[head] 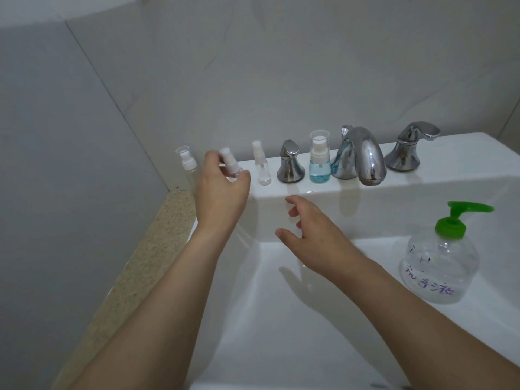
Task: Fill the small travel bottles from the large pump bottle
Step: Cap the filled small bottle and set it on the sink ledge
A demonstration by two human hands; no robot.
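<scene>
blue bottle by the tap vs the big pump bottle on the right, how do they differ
The blue bottle is small and holds blue liquid; the big pump bottle is far larger, round-bodied and looks clear.
The blue bottle has a white pump under a clear cap; the big pump bottle has a green pump with no cap.
The blue bottle stands on the back ledge between a tap handle and the spout; the big pump bottle stands on the sink's right rim, with purple writing.
Both stand upright, untouched.

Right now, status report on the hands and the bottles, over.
Left hand grips a small spray bottle at the sink ledge. Right hand open, empty, over the basin. Green-topped pump bottle untouched on the right rim. Nothing in the way.
</scene>
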